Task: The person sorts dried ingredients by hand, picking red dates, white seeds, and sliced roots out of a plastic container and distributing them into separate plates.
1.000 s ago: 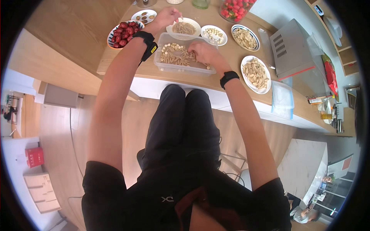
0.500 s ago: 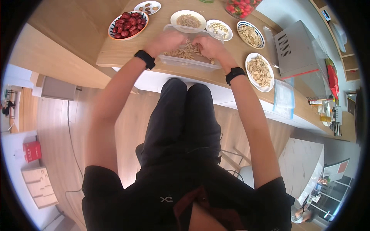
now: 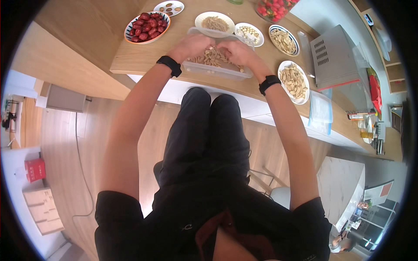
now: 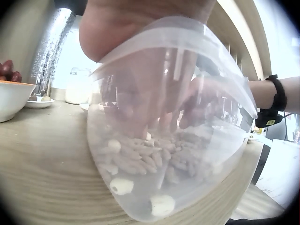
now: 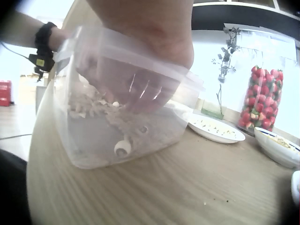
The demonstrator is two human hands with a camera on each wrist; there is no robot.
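A clear plastic box [image 3: 213, 71] on the wooden counter holds tan, finger-shaped dried pieces [image 3: 211, 58] and a few white lotus seeds [image 4: 162, 205]. My left hand [image 3: 195, 46] reaches over the box's left side, fingertips down among the pieces. Close by its fingertips is a small white seed [image 4: 148, 136]. From the right, my right hand [image 3: 238, 52] dips into the same box, its fingers bent down onto the tan pieces. Blurred plastic covers both sets of fingertips in the wrist views, so I cannot tell what they hold.
Behind the box stand a plate of tan pieces [image 3: 214, 22] and a plate of lotus seeds [image 3: 249, 35]. A bowl of red dates [image 3: 147, 28] is left. Right are a bowl [image 3: 284, 40] and a plate of pale slices [image 3: 294, 81], with a strawberry jar [image 3: 273, 9] farther back.
My left hand has come down from above the plate of tan pieces into the box, then stayed there. The right hand has remained in the box.
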